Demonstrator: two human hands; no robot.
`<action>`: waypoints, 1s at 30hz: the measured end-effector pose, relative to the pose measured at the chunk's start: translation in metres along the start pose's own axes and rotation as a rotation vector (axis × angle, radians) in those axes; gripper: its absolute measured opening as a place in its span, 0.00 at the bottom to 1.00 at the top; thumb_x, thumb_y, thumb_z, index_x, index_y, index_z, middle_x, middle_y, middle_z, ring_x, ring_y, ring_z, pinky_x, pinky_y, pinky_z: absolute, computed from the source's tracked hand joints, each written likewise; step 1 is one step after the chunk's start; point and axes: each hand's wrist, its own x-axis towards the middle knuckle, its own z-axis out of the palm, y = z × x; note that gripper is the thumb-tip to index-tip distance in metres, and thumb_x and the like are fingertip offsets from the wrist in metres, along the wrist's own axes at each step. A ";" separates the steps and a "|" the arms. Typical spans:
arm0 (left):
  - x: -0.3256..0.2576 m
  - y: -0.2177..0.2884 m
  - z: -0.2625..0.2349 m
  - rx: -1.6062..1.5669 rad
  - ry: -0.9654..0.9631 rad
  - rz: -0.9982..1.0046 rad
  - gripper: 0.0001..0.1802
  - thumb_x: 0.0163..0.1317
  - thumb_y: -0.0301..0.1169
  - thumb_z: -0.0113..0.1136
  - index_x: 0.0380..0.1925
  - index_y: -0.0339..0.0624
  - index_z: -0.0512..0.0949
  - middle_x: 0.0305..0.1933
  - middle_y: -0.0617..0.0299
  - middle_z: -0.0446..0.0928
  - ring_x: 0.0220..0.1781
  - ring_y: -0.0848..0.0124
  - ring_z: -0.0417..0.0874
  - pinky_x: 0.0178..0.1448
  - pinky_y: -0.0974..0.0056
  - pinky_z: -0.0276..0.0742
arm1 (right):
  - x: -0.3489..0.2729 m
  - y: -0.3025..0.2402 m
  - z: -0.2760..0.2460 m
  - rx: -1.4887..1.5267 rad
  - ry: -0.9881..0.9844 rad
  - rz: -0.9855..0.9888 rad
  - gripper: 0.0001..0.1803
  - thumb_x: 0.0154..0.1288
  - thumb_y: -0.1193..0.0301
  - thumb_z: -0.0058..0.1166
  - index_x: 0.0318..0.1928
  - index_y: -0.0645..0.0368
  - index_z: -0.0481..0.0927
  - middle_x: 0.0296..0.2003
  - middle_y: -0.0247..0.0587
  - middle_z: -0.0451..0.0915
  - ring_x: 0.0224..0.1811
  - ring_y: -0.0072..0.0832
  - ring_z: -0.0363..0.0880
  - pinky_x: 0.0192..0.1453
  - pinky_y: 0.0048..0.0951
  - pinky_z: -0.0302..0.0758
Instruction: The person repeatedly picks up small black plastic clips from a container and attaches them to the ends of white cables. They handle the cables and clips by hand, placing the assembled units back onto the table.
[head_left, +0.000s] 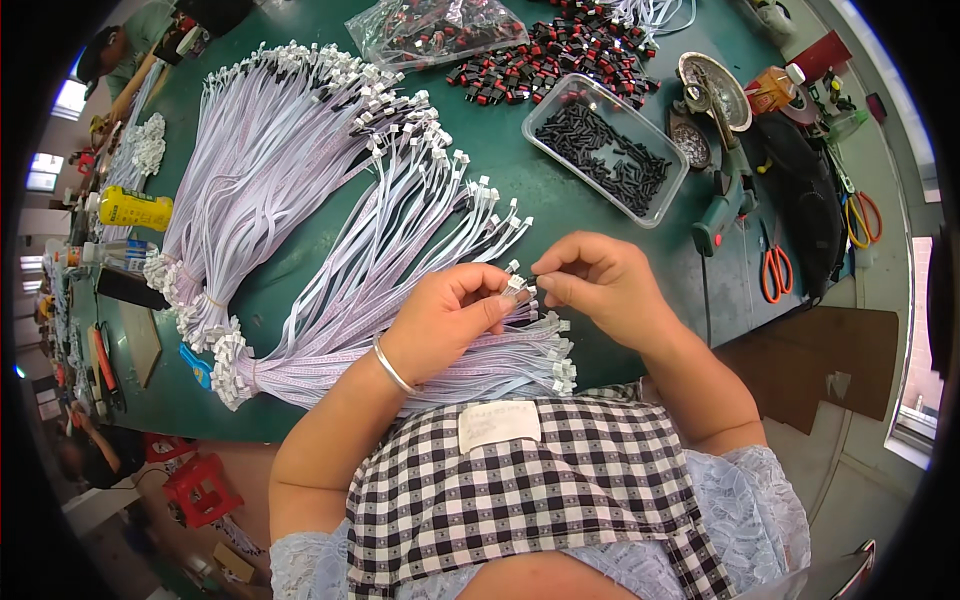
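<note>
Near the table's front edge, my left hand (450, 318) pinches the end of a cable with a small white connector (515, 284). Just to its right, my right hand (598, 280) has thumb and forefinger pressed together close to that connector; whatever they pinch is too small to make out. Bundles of flat white cables (400, 235) with white plugs fan out beneath and to the left of my left hand. Beyond my right hand stands a clear plastic tray (668, 207) holding short black tubes (600, 150).
Red-and-black parts (560, 55) lie in a heap at the back, beside a clear bag (435, 35). A green-handled heat tool (722, 215) and orange-handled scissors (775, 270) sit at the right. A yellow bottle (135, 208) lies at the left. Another person (120, 55) works at the far left.
</note>
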 end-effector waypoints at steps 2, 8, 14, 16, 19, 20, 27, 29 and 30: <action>0.000 0.001 0.000 -0.003 -0.005 -0.001 0.10 0.62 0.28 0.58 0.41 0.34 0.77 0.35 0.65 0.77 0.33 0.80 0.74 0.39 0.75 0.72 | 0.000 0.000 0.001 0.006 -0.011 -0.033 0.05 0.59 0.79 0.54 0.37 0.66 0.78 0.28 0.34 0.79 0.27 0.16 0.76 0.31 0.18 0.72; -0.001 0.000 0.001 -0.018 0.011 0.011 0.09 0.62 0.28 0.58 0.40 0.35 0.77 0.35 0.65 0.76 0.33 0.79 0.74 0.40 0.74 0.73 | 0.000 0.002 0.001 -0.010 -0.017 0.001 0.05 0.59 0.80 0.54 0.37 0.66 0.78 0.27 0.34 0.79 0.28 0.16 0.77 0.30 0.18 0.72; 0.000 -0.001 0.001 0.001 0.009 0.046 0.09 0.61 0.26 0.58 0.40 0.35 0.77 0.36 0.64 0.77 0.34 0.79 0.75 0.40 0.74 0.73 | -0.001 -0.002 0.002 -0.023 -0.006 0.015 0.05 0.59 0.80 0.54 0.36 0.66 0.78 0.27 0.34 0.79 0.28 0.16 0.77 0.30 0.18 0.72; 0.000 -0.002 0.002 0.013 0.011 0.054 0.08 0.61 0.26 0.58 0.40 0.35 0.77 0.36 0.64 0.77 0.34 0.79 0.75 0.40 0.74 0.74 | 0.000 -0.001 0.001 -0.044 -0.015 0.019 0.05 0.58 0.80 0.54 0.36 0.66 0.78 0.27 0.34 0.79 0.28 0.16 0.77 0.30 0.18 0.72; 0.000 -0.003 0.002 0.040 0.017 0.067 0.08 0.61 0.25 0.58 0.40 0.35 0.77 0.36 0.63 0.77 0.34 0.79 0.76 0.40 0.74 0.74 | 0.000 0.003 -0.002 -0.070 -0.026 0.008 0.04 0.58 0.80 0.55 0.35 0.65 0.79 0.28 0.34 0.79 0.28 0.16 0.77 0.31 0.18 0.73; 0.000 -0.003 0.002 0.058 0.022 0.066 0.08 0.61 0.24 0.58 0.40 0.35 0.77 0.36 0.63 0.77 0.34 0.79 0.76 0.39 0.74 0.74 | 0.000 0.004 -0.002 -0.077 -0.032 0.002 0.04 0.57 0.80 0.55 0.34 0.65 0.79 0.29 0.35 0.79 0.29 0.16 0.77 0.32 0.18 0.73; -0.002 -0.002 0.003 0.108 0.055 0.054 0.12 0.59 0.23 0.59 0.44 0.35 0.75 0.36 0.64 0.77 0.33 0.80 0.75 0.39 0.74 0.74 | 0.001 -0.001 0.000 -0.190 -0.078 -0.069 0.04 0.57 0.78 0.55 0.34 0.65 0.80 0.30 0.36 0.79 0.31 0.18 0.77 0.35 0.21 0.74; -0.006 -0.002 0.001 0.284 0.059 0.098 0.15 0.57 0.23 0.61 0.45 0.36 0.75 0.35 0.65 0.76 0.33 0.80 0.75 0.39 0.75 0.73 | 0.002 -0.001 0.002 -0.181 -0.102 -0.029 0.05 0.57 0.78 0.55 0.34 0.65 0.80 0.30 0.35 0.79 0.31 0.18 0.77 0.35 0.21 0.74; -0.008 -0.002 0.000 0.372 0.062 0.120 0.16 0.56 0.23 0.61 0.46 0.36 0.74 0.35 0.65 0.76 0.33 0.80 0.74 0.40 0.75 0.73 | 0.003 0.000 0.002 -0.148 -0.105 -0.005 0.05 0.57 0.78 0.56 0.34 0.65 0.80 0.30 0.34 0.78 0.31 0.17 0.76 0.35 0.20 0.73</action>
